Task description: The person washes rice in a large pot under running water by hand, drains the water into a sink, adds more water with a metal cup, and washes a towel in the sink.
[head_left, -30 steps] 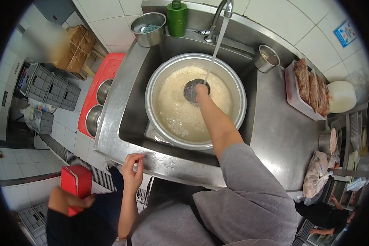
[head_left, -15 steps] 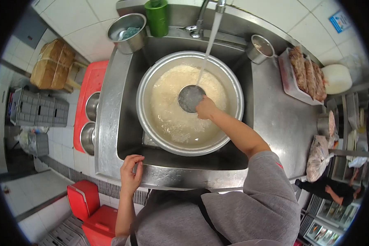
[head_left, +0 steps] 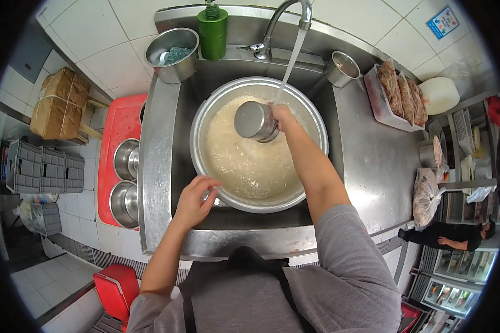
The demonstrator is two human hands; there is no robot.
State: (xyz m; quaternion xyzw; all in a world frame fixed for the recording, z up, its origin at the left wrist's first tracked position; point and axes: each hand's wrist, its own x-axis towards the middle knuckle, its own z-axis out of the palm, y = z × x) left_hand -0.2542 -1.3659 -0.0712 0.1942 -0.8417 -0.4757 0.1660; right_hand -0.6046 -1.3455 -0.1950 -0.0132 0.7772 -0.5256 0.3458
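Observation:
A large metal pot (head_left: 199, 161) stands in the sink, holding pale grains (head_left: 233, 161) under cloudy water. My right hand (head_left: 284, 117) grips a metal cup (head_left: 252, 120) by its rim side, tipped on its side above the water, its bottom toward the upper left. Water from the faucet (head_left: 304, 21) runs down close behind that hand. My left hand (head_left: 197, 200) is over the sink's front left part, near the pot's lower left rim, fingers loosely curled and apart, holding nothing.
A metal bowl (head_left: 175, 65) and green bottle (head_left: 213, 33) stand behind the sink. At right are a small metal cup (head_left: 341, 69) and a tray of packed meat (head_left: 394, 100). Metal bowls (head_left: 124, 204) sit on a red surface at left. Another person (head_left: 455, 237) stands far right.
My right hand has lifted and tipped the cup, which was lower in the pot. My left hand has moved from the sink's front edge toward the pot. The view has shifted.

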